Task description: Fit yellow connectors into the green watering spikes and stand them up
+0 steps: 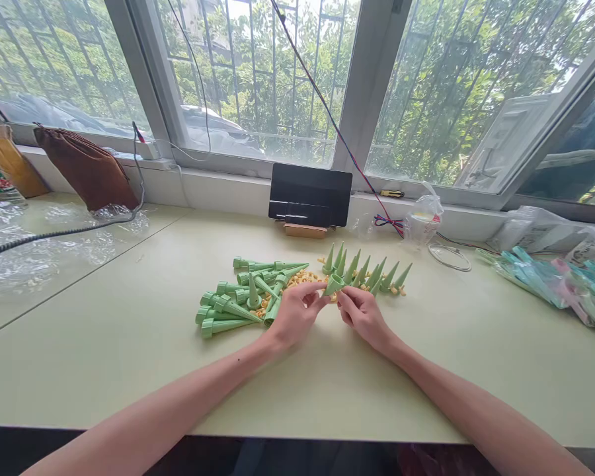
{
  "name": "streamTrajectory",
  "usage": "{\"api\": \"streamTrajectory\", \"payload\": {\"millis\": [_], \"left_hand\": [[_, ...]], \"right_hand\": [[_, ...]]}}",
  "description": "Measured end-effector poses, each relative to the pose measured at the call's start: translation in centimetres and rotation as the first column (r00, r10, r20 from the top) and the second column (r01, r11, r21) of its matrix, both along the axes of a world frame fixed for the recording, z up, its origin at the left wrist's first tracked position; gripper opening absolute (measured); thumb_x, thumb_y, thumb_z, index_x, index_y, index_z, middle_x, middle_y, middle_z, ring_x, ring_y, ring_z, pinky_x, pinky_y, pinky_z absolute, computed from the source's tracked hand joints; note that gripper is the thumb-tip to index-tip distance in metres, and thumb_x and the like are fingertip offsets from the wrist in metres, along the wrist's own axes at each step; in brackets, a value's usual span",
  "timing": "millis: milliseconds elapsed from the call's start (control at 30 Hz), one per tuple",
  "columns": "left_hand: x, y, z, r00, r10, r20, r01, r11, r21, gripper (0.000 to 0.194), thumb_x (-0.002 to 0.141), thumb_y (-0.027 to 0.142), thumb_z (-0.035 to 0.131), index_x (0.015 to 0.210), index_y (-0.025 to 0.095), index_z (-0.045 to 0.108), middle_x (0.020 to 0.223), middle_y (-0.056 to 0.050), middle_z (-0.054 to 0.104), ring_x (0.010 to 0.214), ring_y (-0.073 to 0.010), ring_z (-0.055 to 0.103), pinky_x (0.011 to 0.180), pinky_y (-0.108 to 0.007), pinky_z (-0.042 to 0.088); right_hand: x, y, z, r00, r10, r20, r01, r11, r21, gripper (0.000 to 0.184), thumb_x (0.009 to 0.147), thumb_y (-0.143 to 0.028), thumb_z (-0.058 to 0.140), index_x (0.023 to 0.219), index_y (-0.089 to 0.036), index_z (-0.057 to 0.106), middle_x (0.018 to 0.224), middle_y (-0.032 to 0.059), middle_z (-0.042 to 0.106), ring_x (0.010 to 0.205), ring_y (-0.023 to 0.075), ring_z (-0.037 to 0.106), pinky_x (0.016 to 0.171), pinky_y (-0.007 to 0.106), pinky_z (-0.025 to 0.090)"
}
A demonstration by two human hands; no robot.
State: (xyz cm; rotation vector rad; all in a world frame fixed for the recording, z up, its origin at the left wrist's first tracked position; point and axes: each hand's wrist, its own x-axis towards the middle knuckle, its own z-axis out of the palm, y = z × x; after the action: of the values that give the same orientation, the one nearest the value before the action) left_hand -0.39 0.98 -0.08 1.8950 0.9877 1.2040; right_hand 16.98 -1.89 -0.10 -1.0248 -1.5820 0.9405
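My left hand [300,311] is closed around a green plastic cone [334,285], its wide hollow end tipped upward. My right hand [365,318] pinches close against the cone's right side; what lies between its fingertips is too small to make out. Left of my hands, a pile of green plastic spikes [228,307] with ribbed collars lies on the table. Small yellow plastic pieces [297,277] are heaped behind my left hand, partly hidden by it. Beyond my right hand, several green cones [361,268] stand points up, with yellow pieces at some of their bases.
A black tablet [310,195] leans on a stand at the back of the pale table [149,357]. Bagged teal and pink items [565,284] lie at the right. A brown pouch [86,168], clear wrap [54,244] and a dark cable [59,231] are at the left.
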Motion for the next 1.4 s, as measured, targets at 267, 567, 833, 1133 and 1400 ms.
{"api": "streamTrajectory", "payload": {"millis": [267,567,833,1133,1400], "left_hand": [[-0.1,-0.5,0.3,1.000,-0.001,-0.005,0.001,1.000,-0.022,0.030,0.086,0.040,0.064,0.104,0.018,0.074,0.056,0.005,0.047,0.053,-0.0090,0.040,0.054,-0.022,0.038],[-0.1,-1.2,1.1,0.995,-0.098,-0.026,0.095,0.991,-0.093,0.023,0.089,0.038,0.058,0.097,0.018,0.067,0.061,0.003,0.053,0.054,-0.0106,0.051,0.053,-0.021,0.043],[-0.2,-1.1,1.1,0.985,-0.164,0.057,0.172,0.966,-0.194,0.028,0.091,0.043,0.055,0.099,0.018,0.062,0.070,0.001,0.059,0.062,-0.0134,0.060,0.052,-0.022,0.049],[-0.2,-0.9,0.9,0.987,-0.157,0.044,0.163,0.964,-0.211,0.039,0.090,0.054,0.055,0.107,0.019,0.058,0.072,0.002,0.058,0.063,-0.0143,0.063,0.051,-0.023,0.050],[-0.2,-0.8,0.4,0.992,-0.125,-0.034,0.117,0.977,-0.180,0.038,0.087,0.054,0.058,0.106,0.021,0.056,0.068,0.003,0.056,0.061,-0.0149,0.063,0.049,-0.023,0.049]], "right_hand": [[-0.1,-0.2,0.0,1.000,0.023,-0.001,-0.023,0.999,0.026,0.036,0.097,-0.040,0.049,0.067,-0.021,0.042,0.047,-0.0070,0.036,0.045,0.0095,0.029,0.047,0.025,0.028],[0.1,-0.1,-0.1,0.999,0.030,0.035,-0.032,0.998,0.051,0.035,0.098,-0.038,0.048,0.068,-0.020,0.045,0.050,-0.0066,0.036,0.046,0.0096,0.029,0.047,0.025,0.027],[0.0,0.0,-0.1,0.998,0.024,0.063,-0.028,0.998,0.060,0.037,0.098,-0.039,0.048,0.066,-0.020,0.043,0.050,-0.0061,0.038,0.047,0.0099,0.030,0.048,0.025,0.028],[0.0,0.0,-0.3,0.995,0.035,0.092,-0.041,0.997,0.070,0.036,0.097,-0.036,0.048,0.066,-0.020,0.043,0.051,-0.0059,0.037,0.048,0.0104,0.031,0.048,0.026,0.027],[0.0,0.0,-0.4,0.989,0.028,0.145,-0.041,0.996,0.085,0.035,0.097,-0.035,0.046,0.065,-0.020,0.042,0.052,-0.0056,0.037,0.049,0.0102,0.029,0.048,0.025,0.026]]}}
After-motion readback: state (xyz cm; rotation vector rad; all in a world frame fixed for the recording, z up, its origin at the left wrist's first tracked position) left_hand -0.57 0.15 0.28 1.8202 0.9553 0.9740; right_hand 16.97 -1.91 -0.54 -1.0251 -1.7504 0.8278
